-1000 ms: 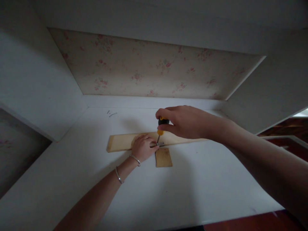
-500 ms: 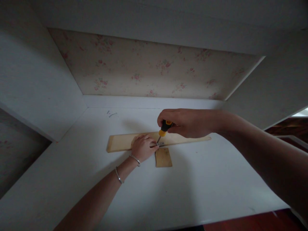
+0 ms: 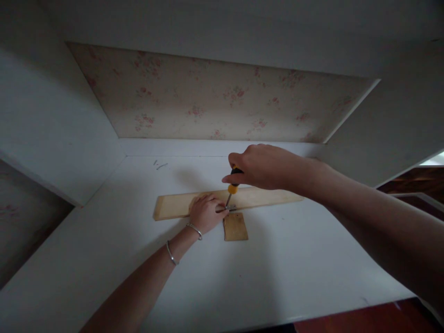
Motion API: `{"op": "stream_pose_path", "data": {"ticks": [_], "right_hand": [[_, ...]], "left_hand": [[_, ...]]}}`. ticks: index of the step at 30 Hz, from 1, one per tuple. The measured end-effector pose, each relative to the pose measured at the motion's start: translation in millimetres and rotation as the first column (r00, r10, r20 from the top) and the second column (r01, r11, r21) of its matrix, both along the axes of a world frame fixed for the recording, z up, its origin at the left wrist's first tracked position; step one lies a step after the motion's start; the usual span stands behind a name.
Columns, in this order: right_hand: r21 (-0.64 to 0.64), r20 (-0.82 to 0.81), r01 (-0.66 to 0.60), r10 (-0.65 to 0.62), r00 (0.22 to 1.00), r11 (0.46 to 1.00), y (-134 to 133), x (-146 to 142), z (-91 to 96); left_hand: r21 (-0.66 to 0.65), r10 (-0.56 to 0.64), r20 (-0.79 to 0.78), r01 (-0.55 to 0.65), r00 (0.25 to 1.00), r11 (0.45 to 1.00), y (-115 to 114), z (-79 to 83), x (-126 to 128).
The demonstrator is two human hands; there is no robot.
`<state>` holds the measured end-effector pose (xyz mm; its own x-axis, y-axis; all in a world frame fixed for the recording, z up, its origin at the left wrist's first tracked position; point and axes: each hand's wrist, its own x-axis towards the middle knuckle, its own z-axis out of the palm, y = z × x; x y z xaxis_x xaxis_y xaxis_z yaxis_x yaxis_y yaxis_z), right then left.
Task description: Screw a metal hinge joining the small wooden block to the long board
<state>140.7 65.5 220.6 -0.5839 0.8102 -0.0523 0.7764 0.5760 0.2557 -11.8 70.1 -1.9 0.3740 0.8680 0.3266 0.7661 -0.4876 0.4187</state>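
Observation:
My right hand (image 3: 265, 166) is wrapped round the black and yellow handle of a screwdriver (image 3: 232, 188). The screwdriver's shaft slants down to a small metal hinge (image 3: 232, 207) at the near edge of a long wooden board (image 3: 173, 206). My left hand (image 3: 206, 212) lies over the board, its thumb and forefinger pinched at the left end of the hinge beside the screwdriver tip. Any screw under the tip is too small to make out. Just in front of the hinge a small square wooden piece (image 3: 236, 227) with small dark holes lies flat.
All this rests on a white surface (image 3: 208, 286) with a front edge at the bottom. Several small dark slivers, perhaps screws (image 3: 161, 165), lie toward the back left. White side panels (image 3: 62, 115) and a flower-patterned back wall (image 3: 222, 101) enclose the space.
My right hand has risen slightly and turned on the screwdriver handle, its thumb now lying across it. My left hand, the board and the square piece stay in place.

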Motion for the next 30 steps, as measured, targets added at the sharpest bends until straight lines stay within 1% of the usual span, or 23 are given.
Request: {"op": "stream_pose_path", "data": {"ticks": [3,5,6,8,9,11,13,15,17,19,20,21,23,24,25,26,28,29,30], "right_hand": [[0.074,0.058,0.031,-0.036,0.998,0.997,-2.3,-7.6,-3.7],[0.104,0.059,0.066,-0.073,0.996,0.992,-5.4,-10.0,-4.5],[0.100,0.050,0.079,-0.084,0.995,0.992,-7.1,-10.0,-3.9],[0.025,0.003,0.061,-0.061,0.998,0.998,-9.7,-7.4,-0.8],[-0.039,-0.036,0.020,-0.022,0.999,0.999,-10.1,-5.2,1.4],[-0.159,-0.114,-0.091,0.073,0.991,0.983,-8.5,-1.0,5.0],[-0.194,-0.127,-0.169,0.146,0.981,0.966,-4.5,1.2,6.2],[-0.140,-0.057,-0.151,0.144,0.988,0.979,-0.2,0.7,4.4],[-0.045,0.010,-0.081,0.081,0.997,0.996,2.5,-0.9,0.9],[-0.011,-0.012,-0.047,0.047,0.999,0.999,3.3,-1.4,-1.8],[-0.038,-0.061,-0.065,0.063,0.996,0.997,3.3,-0.9,-2.3],[-0.092,-0.121,-0.107,0.095,0.988,0.990,3.4,0.1,-2.2],[-0.207,-0.212,-0.210,0.166,0.963,0.955,4.0,2.3,-0.7],[-0.239,-0.216,-0.234,0.183,0.959,0.943,4.5,2.9,0.1],[-0.241,-0.186,-0.219,0.177,0.966,0.945,5.1,3.1,0.7],[-0.207,-0.134,-0.173,0.147,0.980,0.963,5.6,2.8,0.9],[-0.086,-0.039,-0.059,0.056,0.998,0.995,5.8,1.3,-0.1],[-0.038,-0.022,-0.028,0.027,0.999,0.999,5.5,0.6,-1.0],[-0.019,-0.028,-0.024,0.023,0.999,1.000,5.0,0.3,-1.9]], "left_hand": [[-0.001,0.010,0.003,-0.010,1.000,1.000,-0.1,-0.2,0.2],[0.000,0.010,0.004,-0.010,1.000,1.000,0.2,-0.7,0.2],[0.001,0.008,0.005,-0.008,1.000,1.000,0.5,-1.0,0.2],[0.005,0.006,0.005,-0.006,1.000,1.000,1.0,-1.7,0.2],[0.005,0.005,0.005,-0.005,1.000,1.000,1.1,-2.0,0.2],[0.004,0.008,0.007,-0.008,1.000,1.000,1.2,-2.9,0.2],[0.004,0.013,0.008,-0.013,1.000,1.000,0.9,-3.8,0.3],[0.008,0.014,0.010,-0.014,1.000,1.000,0.6,-4.4,0.2],[0.011,0.012,0.013,-0.012,1.000,1.000,0.4,-4.4,0.1],[0.014,0.011,0.011,-0.012,1.000,1.000,0.3,-3.7,0.0],[0.015,0.010,0.009,-0.010,1.000,1.000,0.4,-3.2,0.0],[0.014,0.009,0.007,-0.009,1.000,1.000,0.5,-2.8,0.0],[0.009,0.007,0.004,-0.007,1.000,1.000,0.7,-2.5,0.1],[0.004,0.008,0.002,-0.008,1.000,1.000,0.8,-2.6,0.2],[0.000,0.007,-0.001,-0.007,1.000,1.000,0.9,-2.9,0.3],[-0.002,0.007,-0.002,-0.007,1.000,1.000,1.0,-3.3,0.4],[0.002,0.006,-0.002,-0.006,1.000,1.000,1.2,-4.3,0.6],[0.006,0.007,-0.001,-0.007,1.000,1.000,1.3,-4.6,0.7],[0.012,0.008,-0.001,-0.008,1.000,1.000,1.3,-4.7,0.8]]}}
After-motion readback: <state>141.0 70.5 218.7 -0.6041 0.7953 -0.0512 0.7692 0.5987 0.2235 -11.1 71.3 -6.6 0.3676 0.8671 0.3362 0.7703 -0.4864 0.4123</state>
